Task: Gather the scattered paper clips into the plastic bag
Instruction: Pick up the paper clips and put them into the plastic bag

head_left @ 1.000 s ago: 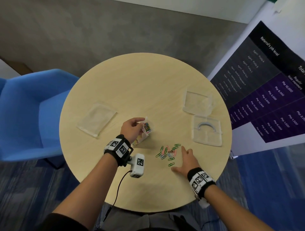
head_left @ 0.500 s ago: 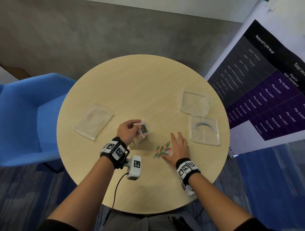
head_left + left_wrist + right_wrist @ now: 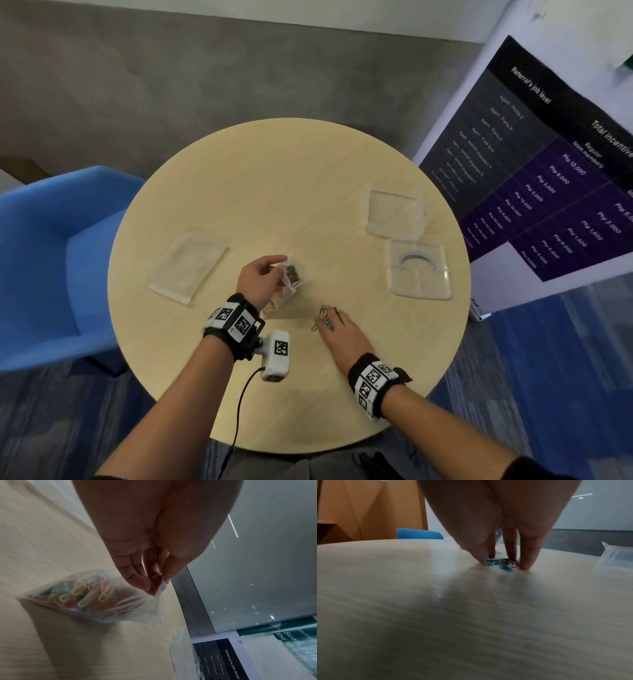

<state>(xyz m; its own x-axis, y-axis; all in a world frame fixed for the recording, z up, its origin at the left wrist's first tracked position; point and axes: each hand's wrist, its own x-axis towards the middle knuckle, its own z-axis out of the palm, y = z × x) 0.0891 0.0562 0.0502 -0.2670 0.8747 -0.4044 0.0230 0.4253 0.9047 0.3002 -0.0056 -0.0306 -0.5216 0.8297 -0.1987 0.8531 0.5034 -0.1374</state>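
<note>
While the left grip (image 3: 262, 277) pinches the small clear plastic bag (image 3: 96, 599) by its mouth edge, the right grip (image 3: 342, 334), fingers unclenched, cages coloured wire paper clips (image 3: 323, 317) at the bag's 5 o'clock on the round beige desk (image 3: 274, 178); light, probably slippery, best pinched as a bunch.

Round table (image 3: 274, 178): the far half lies open. Obstacles: a clear pouch (image 3: 186, 265) at left; a clear box (image 3: 394, 214) and clear lid (image 3: 418, 270) near each other at right. A bare strip separates the left hand (image 3: 258, 282), pinching the plastic bag (image 3: 292, 274), from the right hand (image 3: 344, 337), fingertips around the paper clips (image 3: 323, 317). A blue chair (image 3: 51, 257) flanks the left rim.
</note>
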